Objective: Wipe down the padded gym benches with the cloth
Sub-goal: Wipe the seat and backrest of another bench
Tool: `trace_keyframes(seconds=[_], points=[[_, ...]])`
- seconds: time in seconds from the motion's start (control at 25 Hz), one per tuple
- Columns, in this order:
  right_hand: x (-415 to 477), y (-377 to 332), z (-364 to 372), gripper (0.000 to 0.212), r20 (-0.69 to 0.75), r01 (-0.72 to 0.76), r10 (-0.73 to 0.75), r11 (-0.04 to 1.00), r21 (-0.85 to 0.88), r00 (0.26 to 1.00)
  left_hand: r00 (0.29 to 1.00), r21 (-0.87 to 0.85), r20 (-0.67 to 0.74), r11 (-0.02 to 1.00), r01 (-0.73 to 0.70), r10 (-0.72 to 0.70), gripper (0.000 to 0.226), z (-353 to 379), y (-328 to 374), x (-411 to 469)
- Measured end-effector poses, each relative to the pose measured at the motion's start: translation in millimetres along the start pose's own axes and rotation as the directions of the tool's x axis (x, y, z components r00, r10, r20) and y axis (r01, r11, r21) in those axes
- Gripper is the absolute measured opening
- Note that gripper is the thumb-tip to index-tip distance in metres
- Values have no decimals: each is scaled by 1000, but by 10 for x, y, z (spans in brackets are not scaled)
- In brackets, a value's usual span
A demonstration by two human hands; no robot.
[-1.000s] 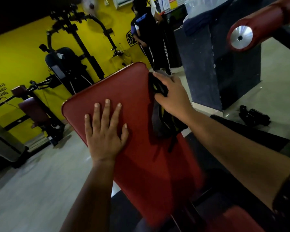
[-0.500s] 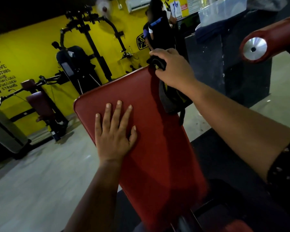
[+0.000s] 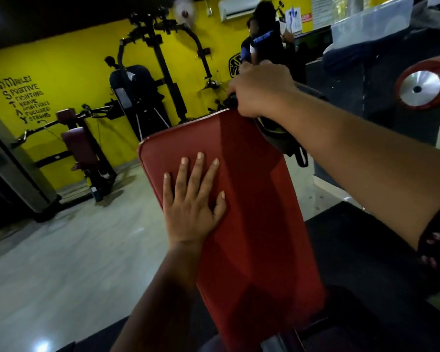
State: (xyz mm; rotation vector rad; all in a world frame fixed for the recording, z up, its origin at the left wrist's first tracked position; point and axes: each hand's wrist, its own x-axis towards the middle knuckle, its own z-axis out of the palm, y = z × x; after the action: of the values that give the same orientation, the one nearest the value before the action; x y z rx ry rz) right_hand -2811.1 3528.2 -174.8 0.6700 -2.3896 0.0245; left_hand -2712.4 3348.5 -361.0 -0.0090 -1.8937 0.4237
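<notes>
A red padded bench back [image 3: 252, 199] slopes up through the middle of the head view. My left hand [image 3: 192, 201] lies flat on its left side with the fingers spread. At the pad's far right corner my right hand [image 3: 261, 91] grips a dark cloth [image 3: 277, 135] against the top edge. The cloth hangs down under my wrist along the pad's right edge, a loose strap dangling from it. Most of the cloth is hidden by my hand and forearm.
A red roller pad with a silver end cap [image 3: 419, 88] juts in at the upper right. A dark counter [image 3: 366, 97] stands behind it. Black weight machines [image 3: 148, 92] and a maroon seat machine [image 3: 79, 143] line the yellow wall. A person [image 3: 264, 44] stands at the back.
My right hand slid the cloth up the pad's right edge from the middle to the top corner. My left hand stayed flat on the pad.
</notes>
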Motion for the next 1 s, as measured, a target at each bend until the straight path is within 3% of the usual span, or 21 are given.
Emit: trace_keyframes(seconds=[0.08,0.2,0.24,0.32,0.4,0.48,0.6,0.68,0.76,0.84,0.92,1.0], points=[[-31,-289,-41,40,-68,169,-170,985,-20,983,1000,12,16,1000,21,-21,59,2,10,-48],[-62,-399,-96,55,-98,453,-443,882,132,891,999,11,28,1000,26,-26,60,12,18,-59],[-19,-354,-124,56,-54,433,-430,885,169,901,999,5,28,999,32,-32,60,10,22,-68],[50,-342,-121,48,44,204,-215,963,173,976,998,0,21,999,53,-53,60,1,40,-94],[29,-551,-100,37,14,68,-68,997,31,998,997,5,28,997,78,-78,60,-6,49,-116],[-64,-815,-103,34,-97,194,-197,980,-34,976,995,-6,37,995,96,-96,59,-14,47,-137],[-88,-888,-158,51,-149,497,-478,858,132,866,993,-22,28,993,118,-118,58,-22,71,-137],[43,-877,-194,53,-65,438,-436,863,252,898,991,-19,10,990,136,-136,57,-18,86,-166],[160,-959,-179,48,12,230,-250,907,353,968,988,-15,-5,988,153,-153,55,-1,92,-233],[149,-1086,-202,44,-5,248,-254,941,230,967,981,-22,-25,982,190,-191,53,6,113,-315],[111,-1093,-193,46,-73,453,-447,881,135,892,970,-25,-43,970,240,-241,51,4,149,-399],[100,-1000,-155,47,-67,611,-622,734,297,780,959,-42,-63,961,274,-276,49,2,190,-493]])
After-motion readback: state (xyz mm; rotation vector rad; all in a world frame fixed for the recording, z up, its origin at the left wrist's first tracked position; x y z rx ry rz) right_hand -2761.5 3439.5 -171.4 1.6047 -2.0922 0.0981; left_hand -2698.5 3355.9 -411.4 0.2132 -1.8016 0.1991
